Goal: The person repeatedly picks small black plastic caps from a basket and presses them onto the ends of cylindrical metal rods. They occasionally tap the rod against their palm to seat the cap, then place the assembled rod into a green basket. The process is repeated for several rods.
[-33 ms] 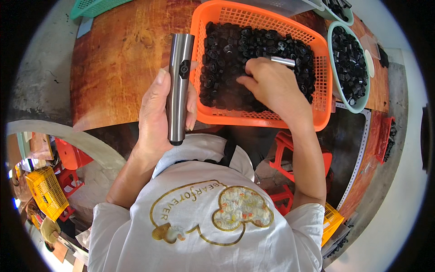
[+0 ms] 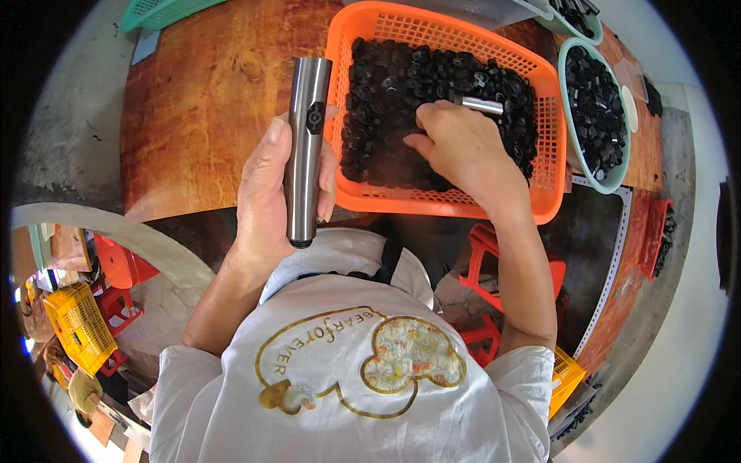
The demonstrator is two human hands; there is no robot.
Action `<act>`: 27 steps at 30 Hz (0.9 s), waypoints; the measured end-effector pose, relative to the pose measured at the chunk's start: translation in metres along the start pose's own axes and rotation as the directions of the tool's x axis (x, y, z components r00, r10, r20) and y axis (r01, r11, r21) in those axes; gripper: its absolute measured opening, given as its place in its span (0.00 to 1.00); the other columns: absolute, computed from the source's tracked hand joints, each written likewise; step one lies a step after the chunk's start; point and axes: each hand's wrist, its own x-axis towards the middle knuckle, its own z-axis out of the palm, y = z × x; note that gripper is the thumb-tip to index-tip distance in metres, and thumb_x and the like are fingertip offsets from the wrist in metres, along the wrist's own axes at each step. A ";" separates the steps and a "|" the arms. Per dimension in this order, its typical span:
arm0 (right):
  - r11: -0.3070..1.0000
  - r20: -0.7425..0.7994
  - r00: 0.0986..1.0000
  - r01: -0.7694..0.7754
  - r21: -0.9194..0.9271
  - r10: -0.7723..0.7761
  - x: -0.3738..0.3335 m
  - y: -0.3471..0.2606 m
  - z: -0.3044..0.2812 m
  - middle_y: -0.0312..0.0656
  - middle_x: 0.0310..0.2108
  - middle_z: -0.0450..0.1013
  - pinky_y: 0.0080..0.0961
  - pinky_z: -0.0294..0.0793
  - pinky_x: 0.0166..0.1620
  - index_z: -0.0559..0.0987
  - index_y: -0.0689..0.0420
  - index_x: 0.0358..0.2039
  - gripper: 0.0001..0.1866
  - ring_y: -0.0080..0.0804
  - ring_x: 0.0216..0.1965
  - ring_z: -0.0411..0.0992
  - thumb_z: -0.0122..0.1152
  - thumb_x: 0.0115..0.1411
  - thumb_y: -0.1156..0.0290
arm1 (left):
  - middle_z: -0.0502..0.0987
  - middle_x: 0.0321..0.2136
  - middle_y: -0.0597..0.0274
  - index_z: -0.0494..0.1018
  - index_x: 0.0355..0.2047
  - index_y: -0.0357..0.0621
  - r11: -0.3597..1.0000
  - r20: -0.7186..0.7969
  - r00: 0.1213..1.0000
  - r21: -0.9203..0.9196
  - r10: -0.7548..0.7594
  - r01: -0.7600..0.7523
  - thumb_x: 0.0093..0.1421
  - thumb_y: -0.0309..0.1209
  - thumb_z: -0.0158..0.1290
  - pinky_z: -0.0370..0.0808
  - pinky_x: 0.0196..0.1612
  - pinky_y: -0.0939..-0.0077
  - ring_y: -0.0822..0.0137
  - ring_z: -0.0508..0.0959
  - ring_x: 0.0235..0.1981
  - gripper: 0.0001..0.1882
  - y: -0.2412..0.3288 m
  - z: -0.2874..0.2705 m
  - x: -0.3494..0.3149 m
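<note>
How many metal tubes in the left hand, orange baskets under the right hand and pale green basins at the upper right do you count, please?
Metal tubes in left hand: 1
Orange baskets under right hand: 1
Pale green basins: 2, one cut off by the picture's rim
Total: 4

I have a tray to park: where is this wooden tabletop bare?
Bare: the wide patch of wooden tabletop bordered by the green basket, left hand and orange basket. Crowded: to the right, where black parts fill the orange basket and a pale green basin stands beside it.
</note>
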 end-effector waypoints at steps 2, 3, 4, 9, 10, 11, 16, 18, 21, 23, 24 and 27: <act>0.999 0.047 0.999 0.004 -0.031 -0.003 0.002 -0.004 0.002 0.49 0.31 0.74 0.43 0.72 0.37 0.75 0.62 0.29 0.11 0.51 0.35 0.74 0.63 0.56 0.66 | 0.65 0.19 0.64 0.63 0.58 0.39 1.000 0.000 1.000 -0.027 0.008 -0.008 0.72 0.50 0.31 0.63 0.16 0.81 0.73 0.64 0.13 0.29 0.000 0.000 -0.001; 0.999 0.061 0.998 0.012 -0.044 -0.009 0.002 -0.004 0.003 0.49 0.32 0.74 0.44 0.72 0.38 0.75 0.61 0.29 0.12 0.52 0.36 0.74 0.63 0.56 0.66 | 0.66 0.20 0.64 0.63 0.57 0.39 1.000 0.000 1.000 -0.017 -0.004 0.004 0.72 0.50 0.31 0.63 0.16 0.81 0.73 0.65 0.13 0.29 0.000 -0.001 -0.001; 1.000 0.050 0.999 0.015 -0.025 -0.013 0.001 -0.004 0.004 0.49 0.31 0.73 0.43 0.72 0.38 0.74 0.61 0.28 0.11 0.50 0.36 0.73 0.63 0.56 0.67 | 0.67 0.20 0.63 0.64 0.57 0.39 1.000 -0.001 1.000 -0.009 -0.013 0.013 0.72 0.50 0.31 0.64 0.17 0.81 0.73 0.65 0.13 0.28 0.000 -0.002 -0.001; 0.982 -0.060 0.998 0.033 0.185 -0.022 -0.002 0.000 0.003 0.45 0.27 0.69 0.35 0.70 0.36 0.73 0.61 0.32 0.07 0.44 0.33 0.72 0.62 0.55 0.74 | 0.71 0.25 0.58 0.66 0.54 0.39 0.999 0.110 0.994 -0.050 -0.006 0.011 0.71 0.49 0.32 0.69 0.19 0.80 0.69 0.71 0.16 0.26 0.000 -0.004 0.000; 0.973 -0.089 0.996 0.045 0.225 -0.026 -0.002 -0.001 0.002 0.43 0.27 0.69 0.32 0.71 0.35 0.74 0.61 0.33 0.07 0.41 0.33 0.73 0.62 0.56 0.76 | 0.71 0.25 0.58 0.66 0.54 0.39 0.998 0.086 0.996 -0.057 -0.025 0.030 0.71 0.48 0.32 0.69 0.19 0.80 0.68 0.72 0.16 0.26 0.000 -0.004 0.000; 0.966 -0.094 0.996 0.018 0.257 0.006 -0.002 -0.002 0.001 0.42 0.27 0.70 0.29 0.71 0.34 0.74 0.61 0.34 0.07 0.38 0.32 0.74 0.62 0.56 0.77 | 0.71 0.26 0.58 0.65 0.54 0.39 0.997 0.047 0.998 -0.061 -0.051 0.054 0.71 0.48 0.32 0.69 0.19 0.80 0.68 0.72 0.16 0.26 0.000 -0.004 -0.001; 0.535 -0.092 0.980 -0.018 0.845 0.179 -0.010 -0.017 -0.011 0.38 0.31 0.76 0.16 0.73 0.30 0.78 0.63 0.40 0.07 0.22 0.30 0.75 0.60 0.60 0.79 | 0.71 0.26 0.59 0.64 0.57 0.40 0.998 0.149 0.987 -0.028 -0.054 0.059 0.71 0.48 0.31 0.70 0.21 0.80 0.69 0.72 0.17 0.27 0.000 -0.004 -0.001; 0.286 -0.113 0.980 0.062 0.956 0.166 -0.013 -0.027 -0.015 0.43 0.33 0.78 0.16 0.75 0.29 0.77 0.65 0.42 0.09 0.24 0.29 0.77 0.59 0.61 0.78 | 0.71 0.26 0.59 0.64 0.57 0.41 0.998 0.145 0.988 -0.034 -0.056 0.062 0.71 0.48 0.31 0.69 0.21 0.80 0.70 0.71 0.17 0.27 -0.001 -0.003 -0.001; 0.066 -0.117 0.986 0.110 0.992 0.120 -0.015 -0.040 -0.016 0.45 0.33 0.78 0.17 0.76 0.29 0.77 0.66 0.42 0.09 0.26 0.30 0.78 0.59 0.61 0.77 | 0.71 0.24 0.60 0.64 0.56 0.42 0.998 0.127 0.990 0.016 -0.062 0.060 0.71 0.49 0.32 0.68 0.20 0.80 0.71 0.70 0.16 0.27 -0.002 0.001 -0.002; 0.044 -0.115 0.989 0.112 0.993 0.091 -0.013 -0.047 -0.015 0.40 0.32 0.77 0.15 0.76 0.28 0.77 0.64 0.41 0.08 0.24 0.30 0.78 0.60 0.62 0.77 | 0.71 0.24 0.60 0.64 0.55 0.42 0.996 0.135 0.988 0.067 -0.070 0.062 0.70 0.50 0.33 0.67 0.19 0.80 0.71 0.70 0.16 0.27 -0.001 0.004 -0.002; 0.026 -0.119 0.990 0.117 0.993 0.074 -0.013 -0.049 -0.014 0.44 0.33 0.78 0.16 0.76 0.28 0.76 0.65 0.41 0.09 0.25 0.30 0.78 0.59 0.62 0.76 | 0.72 0.24 0.60 0.65 0.52 0.42 0.997 0.137 0.988 0.057 -0.068 0.061 0.69 0.50 0.35 0.68 0.19 0.81 0.71 0.70 0.16 0.26 -0.001 0.006 -0.002; 0.002 -0.142 0.988 0.142 0.990 0.055 -0.009 -0.052 -0.010 0.46 0.35 0.78 0.17 0.74 0.28 0.76 0.66 0.42 0.09 0.26 0.31 0.78 0.59 0.62 0.75 | 0.73 0.23 0.59 0.65 0.47 0.37 0.996 0.103 0.991 -0.013 -0.082 0.084 0.68 0.47 0.39 0.67 0.22 0.82 0.73 0.70 0.18 0.23 -0.001 0.011 -0.005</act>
